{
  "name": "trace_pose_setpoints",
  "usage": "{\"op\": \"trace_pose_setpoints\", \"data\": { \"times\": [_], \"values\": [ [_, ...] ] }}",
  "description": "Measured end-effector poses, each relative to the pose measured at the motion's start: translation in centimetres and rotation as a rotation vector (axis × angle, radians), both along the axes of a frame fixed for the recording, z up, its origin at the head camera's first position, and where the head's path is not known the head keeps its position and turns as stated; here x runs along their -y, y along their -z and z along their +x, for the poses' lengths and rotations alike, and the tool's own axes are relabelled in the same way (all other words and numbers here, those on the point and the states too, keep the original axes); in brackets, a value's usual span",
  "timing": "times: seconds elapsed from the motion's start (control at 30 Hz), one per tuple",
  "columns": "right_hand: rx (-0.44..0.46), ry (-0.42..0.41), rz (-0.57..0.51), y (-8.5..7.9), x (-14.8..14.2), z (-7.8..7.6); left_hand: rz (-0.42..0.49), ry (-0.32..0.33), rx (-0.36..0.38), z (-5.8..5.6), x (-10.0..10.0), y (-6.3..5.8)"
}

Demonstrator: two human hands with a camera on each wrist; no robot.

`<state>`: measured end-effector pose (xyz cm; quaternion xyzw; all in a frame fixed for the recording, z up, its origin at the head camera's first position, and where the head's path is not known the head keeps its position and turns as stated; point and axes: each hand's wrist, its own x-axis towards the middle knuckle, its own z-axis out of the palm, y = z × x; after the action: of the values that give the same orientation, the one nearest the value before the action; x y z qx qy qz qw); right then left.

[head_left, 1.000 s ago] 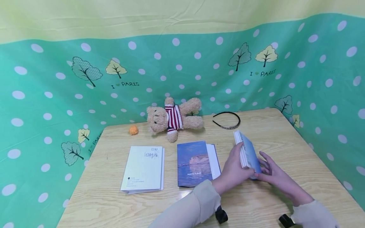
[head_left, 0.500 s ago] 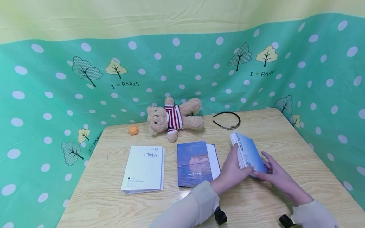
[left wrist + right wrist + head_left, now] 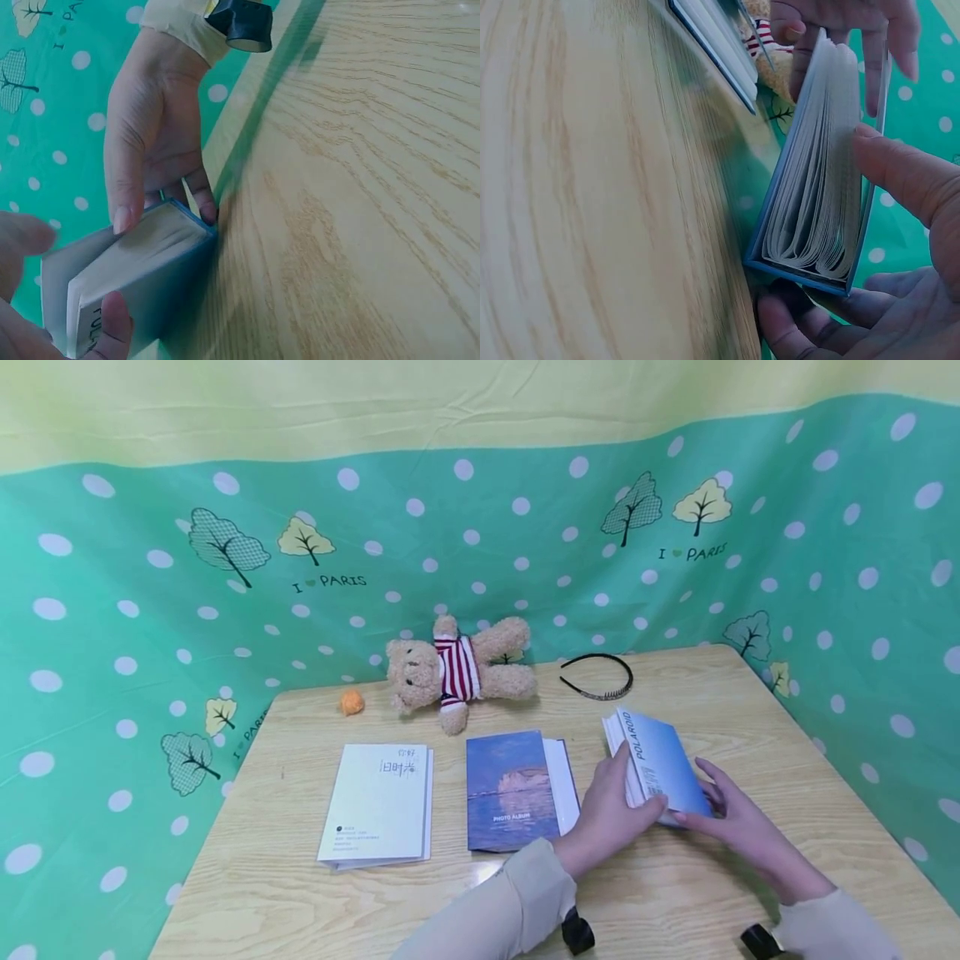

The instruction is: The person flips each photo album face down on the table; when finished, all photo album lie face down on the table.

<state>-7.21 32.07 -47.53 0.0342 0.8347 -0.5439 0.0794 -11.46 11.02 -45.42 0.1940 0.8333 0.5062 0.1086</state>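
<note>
Over the right part of the table, a thick blue photo album (image 3: 667, 760) marked POLAROID is held tilted between both hands. My left hand (image 3: 611, 806) grips its left side, thumb on the front cover near the page edges. My right hand (image 3: 738, 818) holds the lower right, fingers around the spine side and thumb at the near edge. In the right wrist view, the album's (image 3: 810, 180) page edges fan between its covers. To the left lie a blue-purple photo album (image 3: 510, 793) with a seaside painting and a white album (image 3: 375, 806) with Chinese lettering.
At the back of the wooden table (image 3: 247, 893), a teddy bear (image 3: 457, 668) in a striped shirt lies between an orange fuzzy ball (image 3: 351, 702) and a black headband (image 3: 628, 681). A green dotted curtain (image 3: 420, 552) closes off the back and sides.
The held album has been turned so its blue cover faces up more and the POLAROID lettering shows. My right hand has shifted slightly right; the other things have stayed put.
</note>
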Motion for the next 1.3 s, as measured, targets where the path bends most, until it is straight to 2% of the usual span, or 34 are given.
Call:
{"op": "trace_pose_setpoints", "data": {
  "times": [0.2, 0.63, 1.0, 1.3],
  "values": [
    [-0.031, -0.011, 0.073, -0.2, -0.4, 0.0, 0.003, 0.003, -0.012, -0.1, 0.1, 0.4],
    [-0.019, -0.021, 0.077, -0.2, -0.6, 0.2, -0.022, -0.026, -0.022, 0.3, -0.1, 0.6],
    [-0.017, -0.018, 0.050, 0.0, -0.9, 0.3, -0.076, -0.045, 0.011, 0.3, -0.3, 1.2],
    [-0.038, -0.007, 0.059, 0.3, -1.0, 0.4, -0.050, -0.065, 0.034, 0.2, -0.5, 1.7]
  ]
}}
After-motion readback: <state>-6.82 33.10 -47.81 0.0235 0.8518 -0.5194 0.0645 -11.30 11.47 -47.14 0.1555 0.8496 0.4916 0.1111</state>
